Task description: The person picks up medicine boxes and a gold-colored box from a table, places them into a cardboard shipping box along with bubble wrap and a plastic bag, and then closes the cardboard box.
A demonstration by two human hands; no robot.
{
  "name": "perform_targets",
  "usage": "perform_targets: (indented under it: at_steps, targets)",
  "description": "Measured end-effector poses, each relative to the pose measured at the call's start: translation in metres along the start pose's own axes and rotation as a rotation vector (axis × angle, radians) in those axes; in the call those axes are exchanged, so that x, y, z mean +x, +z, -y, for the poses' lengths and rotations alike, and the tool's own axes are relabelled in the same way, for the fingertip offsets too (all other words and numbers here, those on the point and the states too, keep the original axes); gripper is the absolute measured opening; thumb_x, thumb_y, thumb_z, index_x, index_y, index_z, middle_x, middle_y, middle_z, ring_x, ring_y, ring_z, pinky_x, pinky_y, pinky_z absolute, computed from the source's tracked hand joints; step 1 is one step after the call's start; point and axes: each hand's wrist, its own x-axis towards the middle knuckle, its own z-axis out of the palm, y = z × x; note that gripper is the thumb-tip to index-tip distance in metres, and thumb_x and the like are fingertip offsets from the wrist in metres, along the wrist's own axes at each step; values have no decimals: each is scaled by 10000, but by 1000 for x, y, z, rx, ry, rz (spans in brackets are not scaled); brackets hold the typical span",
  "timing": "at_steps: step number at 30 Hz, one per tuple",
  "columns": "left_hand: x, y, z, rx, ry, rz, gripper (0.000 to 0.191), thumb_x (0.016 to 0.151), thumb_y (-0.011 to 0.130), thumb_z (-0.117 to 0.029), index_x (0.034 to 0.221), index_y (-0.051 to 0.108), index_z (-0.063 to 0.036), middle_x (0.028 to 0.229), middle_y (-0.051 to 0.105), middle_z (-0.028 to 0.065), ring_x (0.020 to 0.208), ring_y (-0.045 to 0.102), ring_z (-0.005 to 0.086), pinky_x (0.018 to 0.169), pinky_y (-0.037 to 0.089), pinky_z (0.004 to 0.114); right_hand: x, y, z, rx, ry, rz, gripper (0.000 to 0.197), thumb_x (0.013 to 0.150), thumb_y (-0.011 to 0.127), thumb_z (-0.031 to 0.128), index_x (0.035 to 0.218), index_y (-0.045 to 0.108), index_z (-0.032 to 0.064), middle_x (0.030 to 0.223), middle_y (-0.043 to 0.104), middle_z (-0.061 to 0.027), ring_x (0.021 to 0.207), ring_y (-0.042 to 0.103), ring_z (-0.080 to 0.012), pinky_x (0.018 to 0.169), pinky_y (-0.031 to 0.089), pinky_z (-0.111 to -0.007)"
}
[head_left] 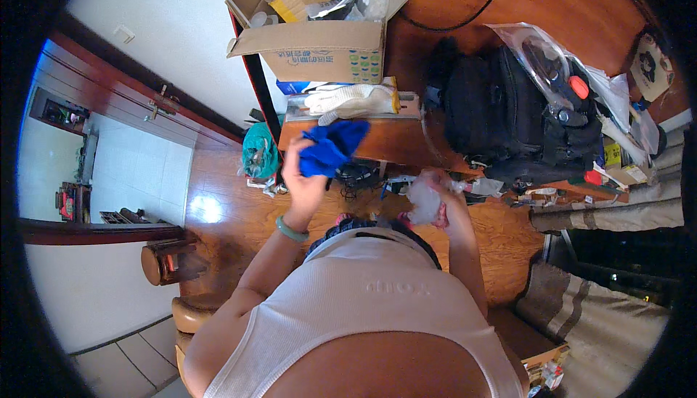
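Note:
A folded blue cloth (pixel 333 149) is gripped in my left hand (pixel 298 166), held up near the front edge of the wooden desk (pixel 348 139). My right hand (pixel 447 199) clutches a crumpled clear plastic bag (pixel 423 202), lower and to the right, in front of the desk. Part of the right hand's fingers is hidden by the bag. Just beyond the blue cloth lie white knitted work gloves (pixel 351 99) with a yellow cuff edge. They rest on a flat grey metallic item (pixel 409 106).
An open cardboard box (pixel 321 44) full of mixed items stands behind the gloves. To the right sits a black backpack (pixel 484 109) with a clear plastic pouch on it. A green plastic bag (pixel 260 150) is left of the desk; cables (pixel 356 174) lie below it. A wooden stool (pixel 160 264) stands left.

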Motion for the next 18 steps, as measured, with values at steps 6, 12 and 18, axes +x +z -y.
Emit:
perform_targets:
  at_steps: [6,12,18]
  targets:
    - [8,-36,7,-1004,-828,-178,527,858,562,-63,1350,378,-104,1181,539,103,1079,558,253,911,486,380,14,33,7,68,104,-53,435,809,690,401,1159,560,178,702,541,54,426,369,-19,361,274,-193]
    - [-17,-41,19,-1000,-909,-77,493,779,565,-28,1260,463,-56,1132,573,117,1020,587,246,886,495,379,38,46,4,-199,-199,198,413,830,672,352,1134,587,85,831,611,-12,690,538,-78,571,429,-220]
    - [-15,-44,-9,-1042,-984,144,282,819,594,-160,1073,580,-39,1007,612,104,914,609,217,833,503,348,34,55,11,-214,-219,232,230,865,649,256,923,650,33,856,626,-16,788,575,-108,708,459,-252]
